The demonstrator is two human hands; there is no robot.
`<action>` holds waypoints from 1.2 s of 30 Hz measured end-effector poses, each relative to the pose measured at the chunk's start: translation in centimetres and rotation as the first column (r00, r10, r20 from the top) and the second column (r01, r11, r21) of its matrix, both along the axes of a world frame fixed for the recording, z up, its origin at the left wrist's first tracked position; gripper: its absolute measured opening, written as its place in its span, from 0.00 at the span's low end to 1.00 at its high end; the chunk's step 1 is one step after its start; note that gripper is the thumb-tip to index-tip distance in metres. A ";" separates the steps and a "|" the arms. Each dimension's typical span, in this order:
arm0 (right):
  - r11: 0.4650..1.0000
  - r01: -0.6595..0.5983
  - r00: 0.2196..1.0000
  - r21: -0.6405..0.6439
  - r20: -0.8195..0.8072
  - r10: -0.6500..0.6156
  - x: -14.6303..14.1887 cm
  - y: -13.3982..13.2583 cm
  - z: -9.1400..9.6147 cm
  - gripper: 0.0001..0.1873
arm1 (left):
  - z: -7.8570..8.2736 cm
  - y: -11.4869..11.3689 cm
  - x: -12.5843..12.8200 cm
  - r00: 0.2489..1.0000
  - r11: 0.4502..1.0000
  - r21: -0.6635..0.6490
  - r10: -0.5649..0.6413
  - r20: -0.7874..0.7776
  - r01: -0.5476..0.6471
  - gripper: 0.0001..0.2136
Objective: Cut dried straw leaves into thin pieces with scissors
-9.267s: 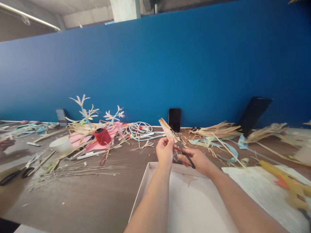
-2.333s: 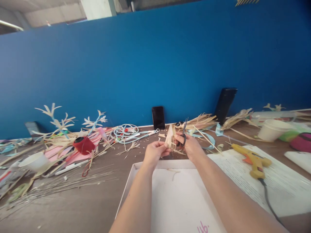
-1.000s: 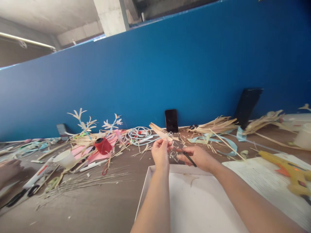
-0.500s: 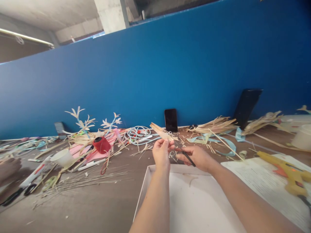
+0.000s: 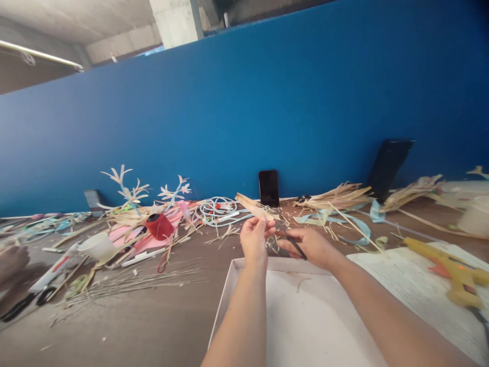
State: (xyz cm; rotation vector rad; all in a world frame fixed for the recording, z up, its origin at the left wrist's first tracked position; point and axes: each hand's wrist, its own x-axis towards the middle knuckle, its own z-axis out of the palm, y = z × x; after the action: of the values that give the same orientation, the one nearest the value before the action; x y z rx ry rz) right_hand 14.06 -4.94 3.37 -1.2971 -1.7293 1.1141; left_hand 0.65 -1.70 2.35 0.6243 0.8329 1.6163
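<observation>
My left hand (image 5: 255,238) is closed, its fingertips pinching a pale, dried husk piece (image 5: 250,205) that slants up to the left and is browner at its far end. Close beside it, my right hand (image 5: 305,247) grips a slim dark tool (image 5: 293,239). The tool's tip reaches the right edge of the husk near my left fingertips; whether it touches I cannot tell. Its exact kind is unclear. Both hands are over the far rim of a white shallow box (image 5: 305,306). Thin pale curls show between and behind the hands.
A black phone (image 5: 269,187) leans on the blue partition (image 5: 244,112). Husk bundles (image 5: 336,196) and a yellow glue gun (image 5: 454,270) are on the right. Leftward are a red thread spool (image 5: 159,226), a white cup (image 5: 97,246), thin wires (image 5: 141,283) and another person's hand (image 5: 13,262).
My hands, the husk and the dark tool stay almost in place. The other person's hand at the far left has shifted slightly. The view has moved a little.
</observation>
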 end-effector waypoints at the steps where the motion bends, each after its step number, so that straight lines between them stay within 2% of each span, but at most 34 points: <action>1: 1.000 0.002 1.000 -0.003 -0.002 -0.002 0.0 0.0 0.1 0.25 | 0.0 0.0 0.0 1.000 1.000 0.000 -0.001 0.001 0.001 0.10; 11: 0.998 0.015 0.998 -0.053 -0.061 -0.018 -0.3 -0.3 0.7 0.29 | 0.0 0.0 0.1 1.000 1.000 -0.021 0.000 -0.025 0.000 0.10; 19: 0.997 0.012 0.992 -0.074 -0.127 -0.022 -0.3 0.0 0.0 0.27 | -0.1 0.1 0.1 1.000 1.000 -0.001 0.014 -0.024 -0.014 0.10; 36: 1.000 0.004 1.000 -0.007 -0.009 -0.004 -0.2 -0.1 0.2 0.25 | -0.1 0.2 0.1 0.999 0.999 -0.003 0.035 -0.017 -0.035 0.11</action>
State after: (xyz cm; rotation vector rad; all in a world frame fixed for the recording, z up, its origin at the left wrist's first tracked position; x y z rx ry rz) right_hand 13.84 -5.06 3.62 -1.2976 -1.7168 1.1235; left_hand 0.73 -1.52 2.24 0.6253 0.8631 1.6425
